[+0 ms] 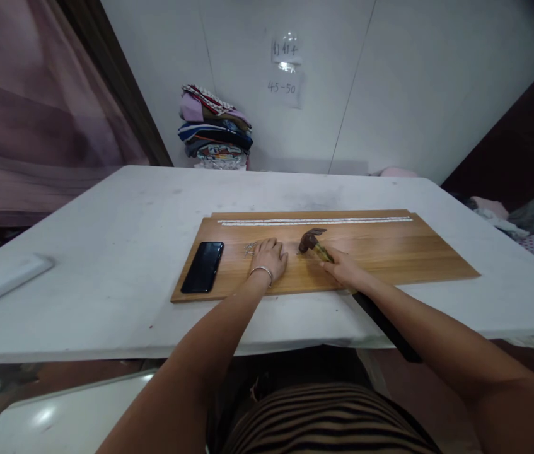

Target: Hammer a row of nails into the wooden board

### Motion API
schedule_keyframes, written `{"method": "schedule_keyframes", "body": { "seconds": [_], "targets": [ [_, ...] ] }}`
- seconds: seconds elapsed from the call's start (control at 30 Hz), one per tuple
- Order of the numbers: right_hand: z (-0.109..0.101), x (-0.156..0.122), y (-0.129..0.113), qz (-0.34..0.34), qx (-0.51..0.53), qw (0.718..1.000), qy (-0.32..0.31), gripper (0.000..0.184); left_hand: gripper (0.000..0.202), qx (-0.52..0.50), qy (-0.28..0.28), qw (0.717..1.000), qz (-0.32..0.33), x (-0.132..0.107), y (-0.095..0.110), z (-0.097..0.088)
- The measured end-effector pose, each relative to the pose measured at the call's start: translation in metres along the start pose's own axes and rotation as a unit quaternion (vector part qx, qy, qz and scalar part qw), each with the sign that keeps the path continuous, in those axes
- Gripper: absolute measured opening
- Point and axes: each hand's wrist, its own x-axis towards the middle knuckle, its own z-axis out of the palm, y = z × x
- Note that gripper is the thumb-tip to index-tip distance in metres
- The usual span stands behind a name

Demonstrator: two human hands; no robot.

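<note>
A wooden board [389, 249] lies on the white table [106, 252]. My right hand [345, 268] grips a hammer [313, 241] high on its handle, just below the dark head, which rests on the board; the black lower handle runs back under my forearm. My left hand [269, 257] rests on the board with fingers curled, next to a small heap of nails [249, 250]; whether it holds one is hidden. A bracelet circles that wrist. A pale strip [314, 221] runs along the board's far edge.
A black phone [203, 267] lies on the board's left end. A white bar [2, 284] sits at the table's left edge. Folded clothes [214, 129] are stacked against the back wall, under paper labels [286, 69]. Bedding shows at the right.
</note>
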Motion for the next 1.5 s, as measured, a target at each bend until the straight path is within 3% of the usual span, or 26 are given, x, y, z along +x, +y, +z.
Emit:
{"method": "schedule_keyframes", "body": {
  "seconds": [0.87, 1.17, 1.37, 1.5],
  "targets": [
    [0.002, 0.001, 0.0024, -0.013, 0.01, 1.0, 0.006, 0.03, 0.043, -0.003, -0.01, 1.0, -0.003, -0.0016, 0.0021, -0.0043],
    [0.0013, 0.0, 0.0018, -0.02, 0.009, 1.0, 0.005, 0.023, 0.041, -0.003, -0.002, 1.0, 0.001, 0.0004, -0.0004, -0.0006],
    [0.0004, -0.0025, -0.0023, -0.019, 0.015, 1.0, 0.013, 0.034, 0.042, 0.004, 0.0, 1.0, 0.005, 0.0003, -0.0014, 0.0011],
    [0.0002, -0.0017, 0.0, -0.02, 0.018, 1.0, 0.005, 0.029, 0.043, 0.006, -0.003, 1.0, 0.003, 0.0006, -0.0018, 0.0017]
  ]
}}
